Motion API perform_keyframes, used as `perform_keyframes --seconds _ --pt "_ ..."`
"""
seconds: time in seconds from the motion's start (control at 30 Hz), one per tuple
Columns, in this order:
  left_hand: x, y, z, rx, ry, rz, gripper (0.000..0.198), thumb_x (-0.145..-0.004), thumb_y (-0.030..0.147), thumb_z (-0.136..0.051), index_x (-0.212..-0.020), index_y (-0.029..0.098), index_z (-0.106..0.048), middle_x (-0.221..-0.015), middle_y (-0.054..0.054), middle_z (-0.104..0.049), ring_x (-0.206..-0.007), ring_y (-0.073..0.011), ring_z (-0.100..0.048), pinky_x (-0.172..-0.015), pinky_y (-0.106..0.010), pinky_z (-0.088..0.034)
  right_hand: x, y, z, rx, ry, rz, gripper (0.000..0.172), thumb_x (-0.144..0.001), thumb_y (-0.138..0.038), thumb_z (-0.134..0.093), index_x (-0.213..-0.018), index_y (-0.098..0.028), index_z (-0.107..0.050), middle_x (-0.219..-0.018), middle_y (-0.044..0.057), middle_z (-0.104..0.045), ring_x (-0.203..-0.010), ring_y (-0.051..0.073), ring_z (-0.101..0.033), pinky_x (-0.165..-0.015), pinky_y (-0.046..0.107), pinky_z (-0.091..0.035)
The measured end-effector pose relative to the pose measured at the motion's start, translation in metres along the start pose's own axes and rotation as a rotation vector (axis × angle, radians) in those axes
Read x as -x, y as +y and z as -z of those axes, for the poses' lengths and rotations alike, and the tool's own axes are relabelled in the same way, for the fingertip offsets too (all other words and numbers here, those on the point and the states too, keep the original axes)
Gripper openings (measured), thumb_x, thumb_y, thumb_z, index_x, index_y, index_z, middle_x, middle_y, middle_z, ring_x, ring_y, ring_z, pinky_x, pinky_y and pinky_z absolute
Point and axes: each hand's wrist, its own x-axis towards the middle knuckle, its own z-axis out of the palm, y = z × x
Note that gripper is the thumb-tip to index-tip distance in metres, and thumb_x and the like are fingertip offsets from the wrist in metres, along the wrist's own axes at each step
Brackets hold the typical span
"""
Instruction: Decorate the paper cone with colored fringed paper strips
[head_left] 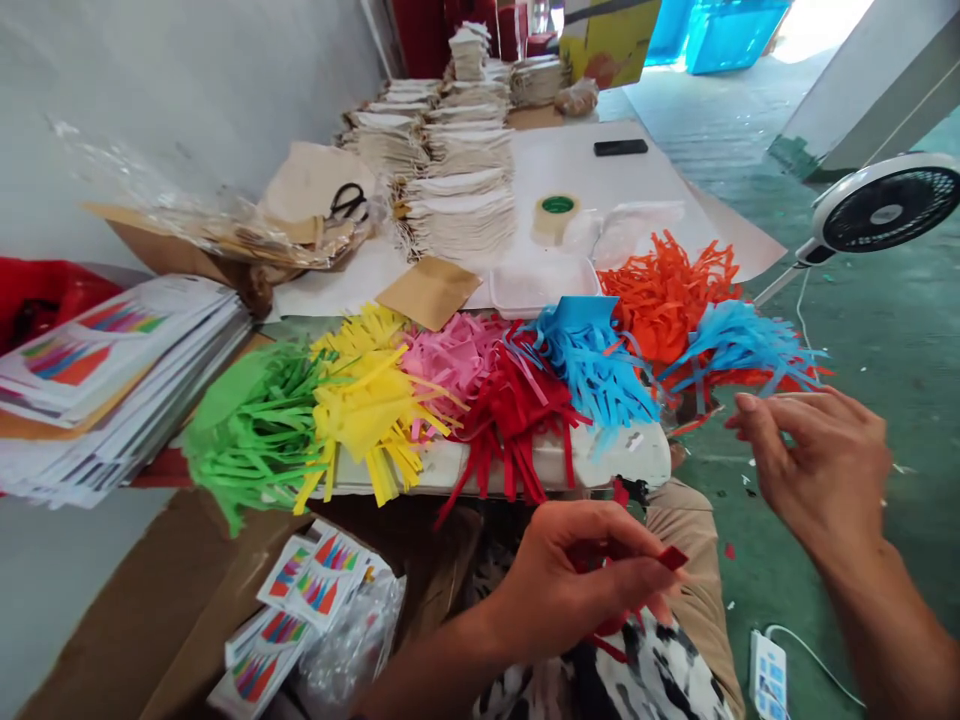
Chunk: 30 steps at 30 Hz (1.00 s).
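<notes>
Red paper strip [671, 558] in left hand [577, 585]; fringes [465, 390] piled on table [570, 160]

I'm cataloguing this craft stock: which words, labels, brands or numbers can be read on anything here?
No word, brand or number can be read.
Stacked printed cards: coloured stripes only, any small print too blurred.
Printed cards in the box: same.
Fan hub: small mark, too small to read.
Power strip: nothing legible.
</notes>
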Motion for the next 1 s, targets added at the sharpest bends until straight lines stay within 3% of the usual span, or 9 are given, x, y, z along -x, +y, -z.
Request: perform_keyframes --seconds 0.1,0.2,0.4,0.53,0.6,0.7,0.77,0.87,1.0 --pt "0.002 0.008 0.01 0.029 0.045 -0.036 0.02 -0.085 0.032 -0.087 -0.088 0.013 -0.081 -0.081 -0.008 -0.075 -0.063 -0.0131 -0.072 -0.061 -0.023 -0.056 -0.018 -0.021 -0.012 -0.021 -0.053 0.037 0.024 -0.106 -0.039 -0.059 -0.105 -0.023 -0.077 -0.093 0.005 -0.079 -0.088 0.026 -0.071 -0.088 0.041 -0.048" --pt "0.002 0.015 0.019 0.046 0.104 -0.081 0.019 -0.085 0.03 -0.087 -0.087 0.013 -0.079 -0.082 -0.007 -0.076 -0.063 -0.0126 -0.072 -0.063 -0.022 -0.058 -0.036 -0.041 -0.025 -0.038 -0.088 0.075 0.027 -0.106 -0.036 -0.058 -0.125 -0.026 -0.074 -0.102 0.005 -0.079 -0.097 0.028 -0.07 -0.091 0.044 -0.045" --pt "0.001 0.02 0.037 -0.027 0.201 -0.084 0.022 -0.087 0.034 -0.085 -0.086 0.013 -0.079 -0.078 -0.005 -0.075 -0.062 -0.0119 -0.071 -0.063 -0.021 -0.057 -0.059 -0.071 -0.049 -0.12 -0.111 0.146 0.018 -0.106 -0.033 -0.059 -0.109 -0.025 -0.076 -0.1 0.003 -0.079 -0.098 0.026 -0.069 -0.1 0.045 -0.042" --pt "-0.002 0.021 0.047 -0.064 0.267 -0.088 0.022 -0.086 0.036 -0.086 -0.086 0.014 -0.079 -0.075 -0.004 -0.075 -0.06 -0.0113 -0.069 -0.061 -0.02 -0.056 -0.066 -0.08 -0.056 -0.135 -0.142 0.148 0.021 -0.106 -0.034 -0.059 -0.112 -0.024 -0.076 -0.103 0.003 -0.079 -0.101 0.027 -0.069 -0.099 0.045 -0.043" --pt "-0.005 0.023 0.051 -0.081 0.263 -0.093 0.021 -0.086 0.035 -0.086 -0.085 0.014 -0.079 -0.074 -0.003 -0.075 -0.061 -0.0109 -0.069 -0.062 -0.019 -0.055 -0.084 -0.08 -0.062 -0.155 -0.143 0.141 0.025 -0.107 -0.036 -0.056 -0.114 -0.023 -0.076 -0.106 0.005 -0.079 -0.103 0.028 -0.069 -0.097 0.044 -0.045" --pt "-0.011 0.029 0.052 -0.1 0.255 -0.091 0.022 -0.085 0.035 -0.086 -0.083 0.014 -0.078 -0.076 -0.004 -0.074 -0.062 -0.011 -0.069 -0.06 -0.019 -0.052 -0.138 -0.073 -0.082 -0.175 -0.161 0.085 0.031 -0.108 -0.039 -0.053 -0.114 -0.022 -0.077 -0.109 0.008 -0.078 -0.106 0.029 -0.068 -0.095 0.042 -0.048" --pt "-0.014 0.032 0.053 -0.119 0.261 -0.097 0.024 -0.086 0.037 -0.085 -0.085 0.014 -0.079 -0.077 -0.004 -0.075 -0.061 -0.0116 -0.069 -0.06 -0.02 -0.053 -0.183 -0.066 -0.105 -0.095 -0.282 0.017 0.031 -0.107 -0.036 -0.052 -0.119 -0.022 -0.077 -0.117 0.009 -0.077 -0.114 0.031 -0.067 -0.096 0.042 -0.048" --pt "-0.019 0.037 0.056 -0.158 0.287 -0.096 0.027 -0.087 0.04 -0.084 -0.087 0.014 -0.079 -0.079 -0.005 -0.075 -0.062 -0.0125 -0.068 -0.063 -0.023 -0.056 -0.24 -0.062 -0.149 0.026 -0.682 -0.004 0.03 -0.101 -0.03 -0.061 -0.125 -0.023 -0.077 -0.122 0.008 -0.077 -0.113 0.028 -0.068 -0.094 0.036 -0.049" --pt "-0.027 0.042 0.061 -0.165 0.321 -0.099 0.028 -0.087 0.041 -0.084 -0.086 0.014 -0.077 -0.075 -0.005 -0.075 -0.061 -0.0127 -0.068 -0.062 -0.023 -0.056 -0.266 -0.067 -0.197 0.066 -0.863 0.029 0.028 -0.082 -0.026 -0.083 -0.109 -0.02 -0.082 -0.113 0.011 -0.079 -0.106 0.028 -0.071 -0.089 0.033 -0.052"
